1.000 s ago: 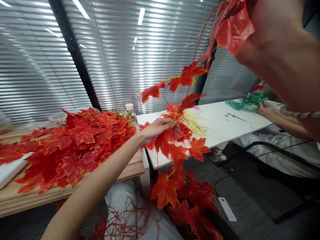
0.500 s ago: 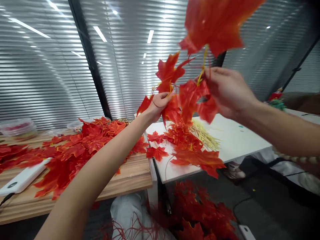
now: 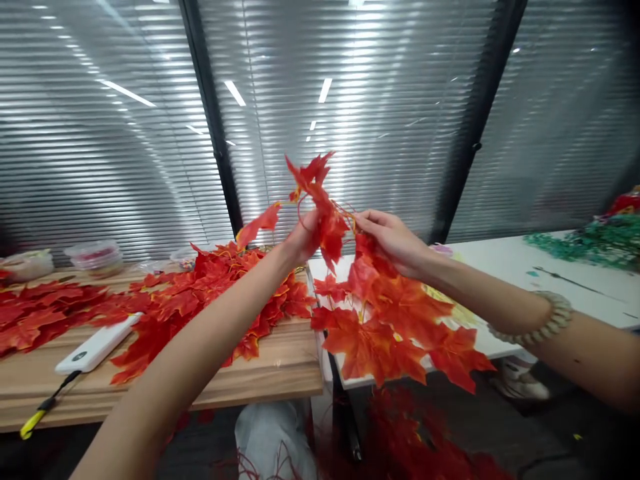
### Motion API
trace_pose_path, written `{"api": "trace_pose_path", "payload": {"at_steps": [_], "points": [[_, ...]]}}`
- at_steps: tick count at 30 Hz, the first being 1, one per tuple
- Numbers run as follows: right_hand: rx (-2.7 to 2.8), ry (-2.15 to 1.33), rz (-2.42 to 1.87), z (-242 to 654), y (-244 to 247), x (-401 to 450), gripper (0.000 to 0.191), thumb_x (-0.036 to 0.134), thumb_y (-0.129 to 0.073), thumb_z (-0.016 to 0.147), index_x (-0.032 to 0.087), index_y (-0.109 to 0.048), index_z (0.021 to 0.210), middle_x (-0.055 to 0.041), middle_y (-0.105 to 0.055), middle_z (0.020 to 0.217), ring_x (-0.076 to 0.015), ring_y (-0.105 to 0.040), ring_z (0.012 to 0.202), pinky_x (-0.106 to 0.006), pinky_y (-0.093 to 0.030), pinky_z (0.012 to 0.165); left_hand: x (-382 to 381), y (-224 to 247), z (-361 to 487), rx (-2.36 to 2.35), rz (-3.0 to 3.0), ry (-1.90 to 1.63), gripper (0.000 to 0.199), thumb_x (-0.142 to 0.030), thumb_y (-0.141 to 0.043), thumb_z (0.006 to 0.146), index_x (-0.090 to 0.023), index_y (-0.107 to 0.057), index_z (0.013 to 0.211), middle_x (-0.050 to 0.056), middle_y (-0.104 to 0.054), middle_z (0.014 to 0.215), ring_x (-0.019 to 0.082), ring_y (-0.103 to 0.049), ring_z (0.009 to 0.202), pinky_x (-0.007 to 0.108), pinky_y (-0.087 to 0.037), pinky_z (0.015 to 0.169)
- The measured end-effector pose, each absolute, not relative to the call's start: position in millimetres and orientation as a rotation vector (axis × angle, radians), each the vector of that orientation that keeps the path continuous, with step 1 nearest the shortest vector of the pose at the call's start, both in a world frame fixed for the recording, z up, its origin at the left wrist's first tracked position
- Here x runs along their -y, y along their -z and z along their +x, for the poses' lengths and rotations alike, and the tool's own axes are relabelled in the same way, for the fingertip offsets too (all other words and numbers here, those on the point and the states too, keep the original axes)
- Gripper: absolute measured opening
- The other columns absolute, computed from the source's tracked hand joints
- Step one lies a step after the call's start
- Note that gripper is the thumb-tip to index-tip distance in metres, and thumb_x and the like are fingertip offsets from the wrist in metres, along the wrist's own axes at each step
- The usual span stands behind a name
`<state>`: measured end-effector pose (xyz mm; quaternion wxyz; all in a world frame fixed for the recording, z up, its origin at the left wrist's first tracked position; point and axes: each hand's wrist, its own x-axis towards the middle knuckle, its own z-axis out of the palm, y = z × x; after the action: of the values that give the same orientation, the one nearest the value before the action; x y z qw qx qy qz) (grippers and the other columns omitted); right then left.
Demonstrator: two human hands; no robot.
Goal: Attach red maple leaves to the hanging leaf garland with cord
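Observation:
A garland of red artificial maple leaves (image 3: 367,340) with thin stringy stems hangs between my two hands, above the gap where the tables meet. My left hand (image 3: 305,237) is closed on its upper part; leaves partly cover the fingers. My right hand (image 3: 387,237) pinches the stems just to the right, thumb and forefinger together. Below my right hand, several leaves droop over the edge of the white table (image 3: 500,267). To the left, a big heap of the same red leaves (image 3: 175,293) lies on the wooden table (image 3: 280,367).
A white power bank (image 3: 97,347) with a black and yellow strap lies on the wooden table. Plastic tubs (image 3: 95,257) stand behind it. Green foliage (image 3: 595,240) rests on the white table's right. More red leaves (image 3: 425,433) are below, and blinds (image 3: 350,100) cover the wall ahead.
My right hand has come down and left, closer to my left hand. The large leaf raised high is now lowered. The view has shifted a little to the right.

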<state>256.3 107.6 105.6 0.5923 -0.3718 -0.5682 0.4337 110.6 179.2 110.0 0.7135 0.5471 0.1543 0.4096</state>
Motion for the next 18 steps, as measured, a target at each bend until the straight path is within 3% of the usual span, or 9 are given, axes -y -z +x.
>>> {"api": "trace_pose_path", "payload": {"at_steps": [6,9,12,14,18], "points": [[1.283,-0.843,-0.933,266.8,-106.2,-107.9,0.032,0.042,-0.070,0.064,0.015,-0.053,0.070,0.0016,-0.054,0.064,-0.0080,-0.049,0.052,-0.020,-0.042,0.051,-126.8,-45.2,77.3,-0.187,0.940,-0.484,0.046,-0.053,-0.039,0.081,-0.018,-0.051,0.107,0.013,-0.062,0.101,0.030,-0.064,0.085,0.050,-0.042,0.079],[1.296,-0.842,-0.902,265.5,-100.0,-109.3,0.033,0.044,-0.069,0.064,0.016,-0.055,0.072,0.0002,-0.056,0.068,-0.0097,-0.051,0.057,-0.021,-0.044,0.053,-103.7,-27.7,75.0,-0.195,0.906,-0.518,0.049,-0.059,-0.041,0.078,-0.019,-0.051,0.105,0.013,-0.061,0.104,0.029,-0.063,0.086,0.041,-0.042,0.077],[1.327,-0.832,-0.891,257.8,-93.4,-106.8,0.033,0.046,-0.067,0.067,0.016,-0.055,0.074,-0.0007,-0.056,0.070,-0.0109,-0.052,0.059,-0.022,-0.044,0.054,-87.7,-20.8,81.8,-0.304,0.972,-0.589,0.035,-0.051,-0.052,0.077,-0.019,-0.054,0.091,0.009,-0.062,0.093,0.021,-0.060,0.079,0.027,-0.040,0.061],[1.372,-0.807,-0.889,253.0,-91.9,-101.1,0.032,0.046,-0.064,0.070,0.016,-0.056,0.077,-0.0021,-0.057,0.073,-0.0122,-0.053,0.063,-0.022,-0.045,0.056,-78.8,-19.5,84.8,-0.430,1.083,-0.694,0.029,-0.044,-0.061,0.073,-0.017,-0.054,0.080,0.004,-0.059,0.075,0.014,-0.054,0.065,0.022,-0.033,0.053],[1.452,-0.681,-0.874,256.5,-95.0,-83.8,0.030,0.045,-0.061,0.074,0.016,-0.058,0.079,-0.0019,-0.058,0.076,-0.0111,-0.052,0.064,-0.021,-0.044,0.057,-60.6,-19.1,69.7,-0.581,1.257,-0.889,0.035,-0.048,-0.060,0.073,-0.015,-0.050,0.064,-0.009,-0.028,0.047,0.005,-0.021,0.042,0.020,-0.016,0.043]]}}
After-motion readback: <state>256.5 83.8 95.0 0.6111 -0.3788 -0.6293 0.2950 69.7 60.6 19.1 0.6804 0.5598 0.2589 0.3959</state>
